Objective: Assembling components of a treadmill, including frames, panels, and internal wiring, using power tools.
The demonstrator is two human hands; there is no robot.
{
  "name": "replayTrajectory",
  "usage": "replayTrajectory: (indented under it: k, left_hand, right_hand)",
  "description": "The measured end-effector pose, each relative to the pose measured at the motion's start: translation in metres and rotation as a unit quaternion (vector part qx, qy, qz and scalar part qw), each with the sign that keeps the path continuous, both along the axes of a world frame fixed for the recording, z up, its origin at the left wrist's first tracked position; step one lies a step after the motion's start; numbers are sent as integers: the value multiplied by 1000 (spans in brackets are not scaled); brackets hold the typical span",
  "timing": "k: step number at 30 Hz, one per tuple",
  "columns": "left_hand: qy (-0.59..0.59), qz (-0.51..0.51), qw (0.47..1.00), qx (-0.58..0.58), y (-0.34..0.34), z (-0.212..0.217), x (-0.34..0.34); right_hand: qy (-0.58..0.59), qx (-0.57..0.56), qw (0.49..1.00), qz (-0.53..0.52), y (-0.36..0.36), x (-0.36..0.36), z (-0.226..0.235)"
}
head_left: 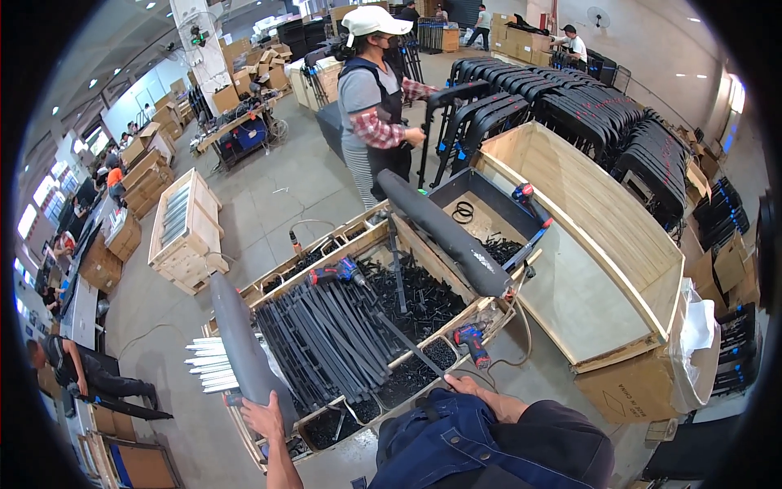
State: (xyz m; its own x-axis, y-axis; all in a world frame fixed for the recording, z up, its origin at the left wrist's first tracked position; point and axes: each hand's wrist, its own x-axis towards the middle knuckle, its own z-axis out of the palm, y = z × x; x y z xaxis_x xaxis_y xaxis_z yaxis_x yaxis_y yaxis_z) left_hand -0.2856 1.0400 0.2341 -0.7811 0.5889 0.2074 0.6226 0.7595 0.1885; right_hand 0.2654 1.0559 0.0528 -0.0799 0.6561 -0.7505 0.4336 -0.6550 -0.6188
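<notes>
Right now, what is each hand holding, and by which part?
Left hand grips the lower end of a long dark grey curved panel. Right hand holds a thin black rod by its near end.

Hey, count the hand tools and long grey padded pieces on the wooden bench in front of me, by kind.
Power drills, red and blue: 3
Long grey padded pieces: 2
Total: 5
The left hand holds the nearer grey piece.

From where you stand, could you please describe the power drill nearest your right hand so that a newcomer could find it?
Start at the wooden crate full of black metal parts just ahead of you. Follow its near rim to the corner by the right hand; the drill lies there. Its body is red and blue, and unlike the other drill at the far side, it lies on the near edge.
</notes>
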Motion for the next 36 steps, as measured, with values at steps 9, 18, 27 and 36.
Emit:
replayTrajectory:
  k: [9, 18, 27, 36]
  left_hand:
    - [5, 6, 1000, -6, -2, 2, 1]
    - [6, -2, 1000, 4, -2, -1, 0]
    - [6, 4, 1000, 2, -2, -1, -1]
    - [-10, 0, 1000, 16, -5, -4, -2]
  right_hand:
    - [14, -10, 999, -34, -1, -2, 4]
    - [10, 19, 1000, -19, -2, 3, -11]
    - [30, -6, 999, -19, -2, 10, 9]
    - [1, 25, 1000, -7, -1, 25, -17]
